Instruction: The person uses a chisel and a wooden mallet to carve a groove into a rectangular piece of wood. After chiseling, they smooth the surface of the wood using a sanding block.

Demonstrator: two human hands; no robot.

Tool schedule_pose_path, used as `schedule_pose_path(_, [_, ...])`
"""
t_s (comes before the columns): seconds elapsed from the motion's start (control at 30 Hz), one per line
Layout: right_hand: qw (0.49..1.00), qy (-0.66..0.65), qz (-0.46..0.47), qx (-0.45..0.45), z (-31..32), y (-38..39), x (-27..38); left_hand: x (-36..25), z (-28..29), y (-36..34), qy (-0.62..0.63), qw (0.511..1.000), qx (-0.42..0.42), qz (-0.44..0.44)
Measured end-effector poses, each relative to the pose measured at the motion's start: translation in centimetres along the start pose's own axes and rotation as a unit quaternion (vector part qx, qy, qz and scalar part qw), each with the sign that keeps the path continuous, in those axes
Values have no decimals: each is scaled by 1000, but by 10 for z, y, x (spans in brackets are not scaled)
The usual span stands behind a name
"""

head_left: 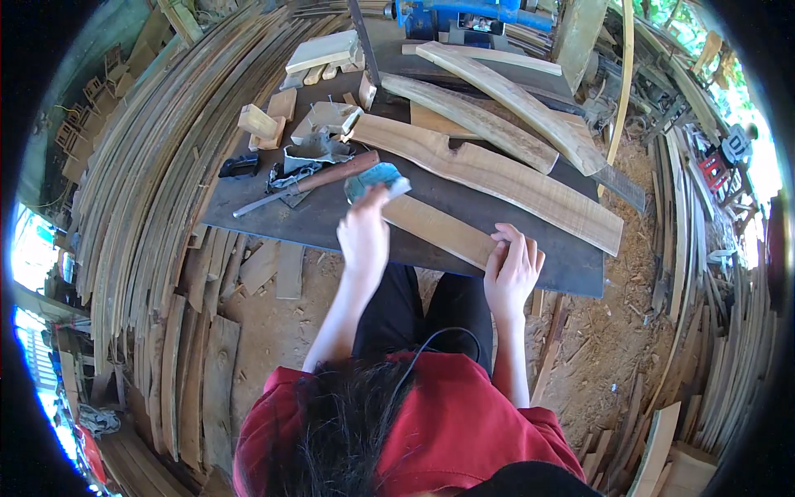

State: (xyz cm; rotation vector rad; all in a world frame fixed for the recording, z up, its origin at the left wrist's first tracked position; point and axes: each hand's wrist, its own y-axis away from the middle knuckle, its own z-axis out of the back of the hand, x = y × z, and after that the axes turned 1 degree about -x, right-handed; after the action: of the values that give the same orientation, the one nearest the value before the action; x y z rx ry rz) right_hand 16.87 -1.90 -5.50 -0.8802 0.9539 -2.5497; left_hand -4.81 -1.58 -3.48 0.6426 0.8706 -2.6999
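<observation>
My left hand (364, 236) is closed on a folded blue-green sheet (374, 176) with a pale corner, which looks like sandpaper. It is held at the left end of a flat wooden strip (439, 230). The strip lies slantwise near the front edge of the dark tabletop (571, 277). At its right end my right hand (513, 269) grips the wood with bent fingers. Just left of the sheet lies a chisel (339, 171) with a brown wooden handle. Crumpled grey sheets (319, 149) sit behind the chisel.
A wavy-edged board (513, 178) spans the table beyond the strip, with thick planks (522, 108) behind it. Small wood blocks (261, 124) and a black object (239, 166) stand at left. Long stacked boards (166, 166) flank the table; a blue machine (464, 12) is at the back.
</observation>
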Motion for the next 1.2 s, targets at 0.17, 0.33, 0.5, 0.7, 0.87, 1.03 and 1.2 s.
schedule_pose_path(0.17, [1000, 4, -7, 20, 3, 0, 2, -54, -19, 57, 78, 977, 45, -191])
schedule_pose_path(0.33, [1000, -1, -5, 15, 2, 1, -1, -46, -2, 36, 25, 985, 131, -113])
schedule_pose_path(0.5, [1000, -12, -2, -1, 0, 1, -2, 12, -12, -5, 8, 997, 8, -83])
schedule_pose_path(0.7, [1000, -2, -1, 5, 3, 0, 0, -58, -19, 62, 130, 964, 78, -218])
schedule_pose_path(0.87, [1000, -3, 6, 3, 1, 2, -3, -35, -9, 41, 71, 988, 70, -120])
schedule_pose_path(1.03, [1000, -5, 5, -5, -1, 2, -5, 10, 2, 3, 8, 997, -24, -68])
schedule_pose_path(1.2, [1000, -6, 2, 7, 2, 1, 0, -46, -16, 58, 40, 981, 25, -187])
